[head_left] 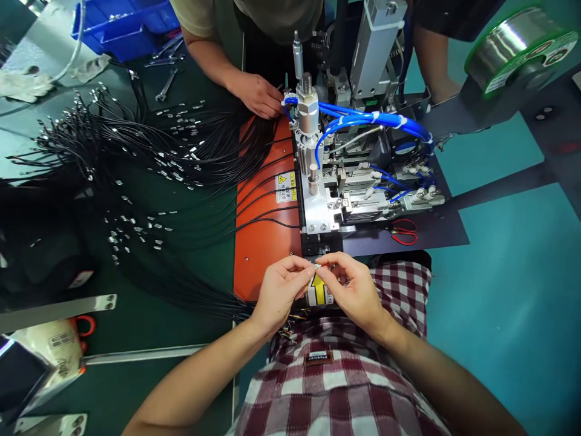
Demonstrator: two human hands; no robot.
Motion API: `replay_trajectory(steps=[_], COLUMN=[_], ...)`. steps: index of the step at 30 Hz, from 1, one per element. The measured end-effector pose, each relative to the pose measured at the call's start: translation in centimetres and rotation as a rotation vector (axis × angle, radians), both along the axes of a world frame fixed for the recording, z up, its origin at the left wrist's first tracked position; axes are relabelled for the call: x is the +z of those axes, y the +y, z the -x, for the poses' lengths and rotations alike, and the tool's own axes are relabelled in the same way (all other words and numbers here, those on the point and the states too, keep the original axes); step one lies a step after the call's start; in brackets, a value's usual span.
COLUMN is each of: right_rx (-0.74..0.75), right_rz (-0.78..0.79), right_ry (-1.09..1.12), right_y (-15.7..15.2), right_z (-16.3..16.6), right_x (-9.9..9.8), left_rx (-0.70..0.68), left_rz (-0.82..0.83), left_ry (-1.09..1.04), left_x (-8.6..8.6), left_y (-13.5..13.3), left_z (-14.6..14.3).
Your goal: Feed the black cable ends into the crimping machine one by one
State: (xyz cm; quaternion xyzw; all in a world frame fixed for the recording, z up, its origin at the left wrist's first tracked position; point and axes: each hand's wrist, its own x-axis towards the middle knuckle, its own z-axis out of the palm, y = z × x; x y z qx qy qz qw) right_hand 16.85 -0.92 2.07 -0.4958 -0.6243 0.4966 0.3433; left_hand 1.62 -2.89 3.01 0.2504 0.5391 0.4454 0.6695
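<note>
My left hand [280, 292] and my right hand [354, 290] meet in front of my chest, fingertips pinched together on a small pale part [317, 266] that I cannot identify. They hover at the near end of the orange conveyor belt [263, 242], just below the metal machine head [318, 200]. Black wires [261, 203] lie across the belt, leading into the machine. A yellow arrow label [318, 289] shows between my hands.
Another person's hand [258, 94] rests at the belt's far end. A large heap of black wires with metal terminals [136, 157] covers the green table on the left. Blue air hoses [372, 121], red scissors [403, 231], a solder spool [512, 48] and a blue bin [122, 27] surround the machine.
</note>
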Motion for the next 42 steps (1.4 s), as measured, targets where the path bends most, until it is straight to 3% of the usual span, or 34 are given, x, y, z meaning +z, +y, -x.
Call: replay_trajectory(steps=[7, 9, 12, 14, 17, 22, 24, 26, 29, 35, 42], right_rx=[0.025, 0.022, 0.050, 0.065, 0.054, 0.088, 0.103, 0.096, 0.096, 0.048, 0.055], right_rz=[-0.351, -0.252, 0.068, 0.170, 0.117, -0.211, -0.193, -0.056, 0.107, 0.196, 0.325], right_ry=[-0.189, -0.168, 0.045, 0.127, 0.094, -0.139, -0.140, -0.078, -0.009, 0.006, 0.075], right_y=[-0.1, 0.0, 0.3, 0.3, 0.1, -0.2, 0.0, 0.2, 0.5, 2.3, 4.6], right_z=[0.2, 0.3, 0.4, 0.4, 0.2, -0.5, -0.8, -1.1, -1.6, -2.2, -2.1], right_x=[0.3, 0.2, -0.1, -0.3, -0.3, 0.2, 0.0, -0.5, -1.3, -2.2, -3.2], left_rx=[0.014, 0.056, 0.084, 0.051, 0.002, -0.034, -0.083, -0.139, -0.225, -0.320, -0.400], left_rz=[-0.037, -0.132, -0.280, -0.273, -0.148, -0.059, -0.052, -0.069, -0.229, -0.515, -0.801], left_ry=[0.035, 0.119, 0.256, 0.256, 0.127, 0.005, 0.025, 0.100, 0.374, 0.772, 0.963], left_x=[0.0, 0.0, 0.1, 0.1, -0.1, -0.2, -0.1, -0.1, -0.2, -0.7, -2.3], left_y=[-0.2, -0.2, -0.2, -0.2, -0.1, 0.1, 0.3, 0.4, 0.8, 2.3, 3.4], left_z=[-0.4, -0.6, -0.9, -0.8, -0.6, -0.3, -0.2, -0.3, -0.2, 0.8, 1.7])
